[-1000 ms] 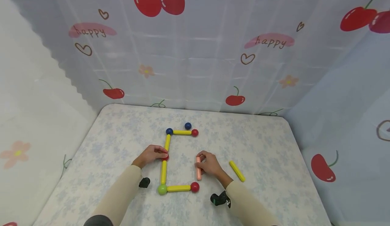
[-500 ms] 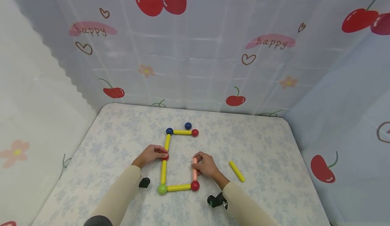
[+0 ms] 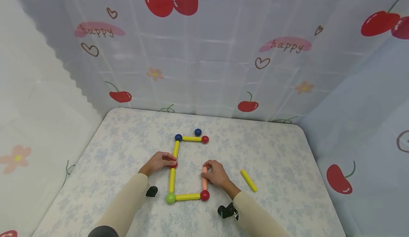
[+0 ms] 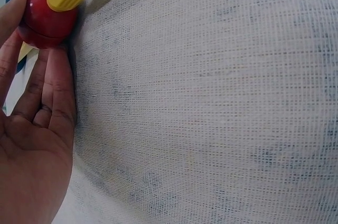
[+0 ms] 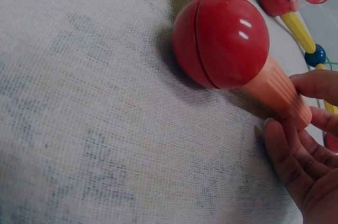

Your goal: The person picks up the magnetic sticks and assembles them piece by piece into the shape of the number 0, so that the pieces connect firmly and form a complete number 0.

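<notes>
On the left side of a frame of rods and balls, my left hand (image 3: 158,162) pinches a red ball (image 4: 47,19) between thumb and fingers. Yellow rods (image 3: 172,180) join that ball above and below. My right hand (image 3: 216,173) holds a salmon-pink rod (image 5: 277,89) by its far part. The rod's near end meets another red ball (image 5: 222,39) at the lower right corner. A yellow rod (image 3: 187,197) links this corner to a green ball (image 3: 170,198). At the top, a blue ball (image 3: 178,137) and a third red ball (image 3: 205,139) are joined by a yellow rod (image 3: 191,139).
A loose blue ball (image 3: 198,132) lies just behind the top red ball. To the right of my right hand lies a loose yellow rod (image 3: 249,180). The patterned table (image 3: 271,148) ends at a cherry-print curtain (image 3: 198,80) behind and on both sides.
My right hand has moved slightly left with the pink rod, whose near end now meets the lower right red ball. My left hand has stayed on its red ball.
</notes>
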A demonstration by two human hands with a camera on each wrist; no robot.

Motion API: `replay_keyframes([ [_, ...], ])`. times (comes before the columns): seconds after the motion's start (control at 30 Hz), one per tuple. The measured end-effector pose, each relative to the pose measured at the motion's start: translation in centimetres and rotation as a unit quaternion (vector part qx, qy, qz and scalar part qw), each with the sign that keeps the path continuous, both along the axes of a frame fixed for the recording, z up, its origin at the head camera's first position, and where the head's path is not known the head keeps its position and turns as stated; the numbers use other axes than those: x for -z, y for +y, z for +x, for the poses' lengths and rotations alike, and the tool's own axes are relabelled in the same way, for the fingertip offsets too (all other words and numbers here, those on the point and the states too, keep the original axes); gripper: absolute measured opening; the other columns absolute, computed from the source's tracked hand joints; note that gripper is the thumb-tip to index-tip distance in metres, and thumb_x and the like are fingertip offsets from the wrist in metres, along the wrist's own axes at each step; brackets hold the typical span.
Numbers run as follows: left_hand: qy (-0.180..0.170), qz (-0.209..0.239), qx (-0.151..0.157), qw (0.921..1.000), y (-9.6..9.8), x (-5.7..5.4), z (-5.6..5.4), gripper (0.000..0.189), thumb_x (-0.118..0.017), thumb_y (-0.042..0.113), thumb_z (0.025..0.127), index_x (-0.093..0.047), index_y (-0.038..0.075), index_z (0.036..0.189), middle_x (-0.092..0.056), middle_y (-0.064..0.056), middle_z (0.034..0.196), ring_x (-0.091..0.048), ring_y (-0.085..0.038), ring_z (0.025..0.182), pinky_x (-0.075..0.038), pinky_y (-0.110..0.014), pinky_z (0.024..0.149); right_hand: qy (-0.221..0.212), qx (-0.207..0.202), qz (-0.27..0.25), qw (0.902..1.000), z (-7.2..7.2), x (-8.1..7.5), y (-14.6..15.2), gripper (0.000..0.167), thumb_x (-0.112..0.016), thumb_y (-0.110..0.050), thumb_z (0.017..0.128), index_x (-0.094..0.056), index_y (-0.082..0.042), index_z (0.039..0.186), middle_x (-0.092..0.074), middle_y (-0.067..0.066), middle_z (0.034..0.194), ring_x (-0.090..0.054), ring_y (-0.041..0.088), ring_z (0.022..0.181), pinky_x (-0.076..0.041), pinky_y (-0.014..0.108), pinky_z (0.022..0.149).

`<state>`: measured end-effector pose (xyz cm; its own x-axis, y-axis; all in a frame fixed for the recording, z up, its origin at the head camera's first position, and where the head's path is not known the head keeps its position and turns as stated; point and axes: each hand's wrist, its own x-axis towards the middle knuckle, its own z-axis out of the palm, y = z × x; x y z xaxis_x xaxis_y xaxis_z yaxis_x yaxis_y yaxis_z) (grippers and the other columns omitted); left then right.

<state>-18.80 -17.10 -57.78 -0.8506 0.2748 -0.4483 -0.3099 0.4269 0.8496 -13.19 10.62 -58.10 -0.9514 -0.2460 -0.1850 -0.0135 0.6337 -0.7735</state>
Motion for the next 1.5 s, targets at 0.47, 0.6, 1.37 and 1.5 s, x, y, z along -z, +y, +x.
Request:
replay_keyframes([
  [0.47, 0.007, -0.003, -0.001, 1.0000, 0.0, 0.0, 0.1, 0.023, -0.073, 0.018, 0.087, -0.070, 0.002, 0.103, -0.072, -0.004, 0.089, -0.066, -0.014, 0.081, -0.053, -0.031, 0.081, 0.029, 0.046, 0.002, 0.9985, -4.0, -1.5, 0.4, 0.019, -0.071, -0.018, 0.088, -0.065, -0.006, 0.101, -0.060, 0.003, 0.089, -0.053, 0.015, 0.075, -0.046, 0.028, 0.064],
  [0.6, 0.010, 0.001, 0.001, 1.0000, -0.1, -0.5, 0.0, 0.023, -0.073, 0.016, 0.087, -0.070, 0.001, 0.104, -0.072, -0.006, 0.090, -0.066, -0.015, 0.081, -0.054, -0.031, 0.081, 0.054, 0.094, -0.027, 0.9937, -6.2, -2.0, 0.1, 0.017, -0.071, -0.016, 0.088, -0.065, -0.005, 0.099, -0.061, 0.005, 0.087, -0.055, 0.018, 0.077, -0.047, 0.031, 0.066],
  [1.37, 0.012, 0.004, -0.019, 0.9997, 0.4, 0.3, 0.6, 0.022, -0.074, 0.015, 0.086, -0.070, 0.001, 0.102, -0.072, -0.004, 0.088, -0.066, -0.014, 0.081, -0.054, -0.031, 0.078, 0.015, 0.171, -0.092, 0.9809, -13.4, -1.4, -3.7, 0.038, -0.072, -0.019, 0.089, -0.063, -0.007, 0.124, -0.055, 0.014, 0.126, -0.050, 0.032, 0.116, -0.048, 0.043, 0.091],
  [1.5, 0.015, 0.003, -0.017, 0.9997, 0.4, 0.1, 0.5, 0.021, -0.074, 0.015, 0.086, -0.070, 0.002, 0.101, -0.072, -0.003, 0.088, -0.066, -0.014, 0.080, -0.054, -0.030, 0.078, 0.018, 0.157, -0.054, 0.9859, -13.9, -1.1, -3.8, 0.043, -0.069, -0.021, 0.091, -0.059, -0.005, 0.129, -0.055, 0.016, 0.126, -0.052, 0.032, 0.115, -0.045, 0.044, 0.095],
])
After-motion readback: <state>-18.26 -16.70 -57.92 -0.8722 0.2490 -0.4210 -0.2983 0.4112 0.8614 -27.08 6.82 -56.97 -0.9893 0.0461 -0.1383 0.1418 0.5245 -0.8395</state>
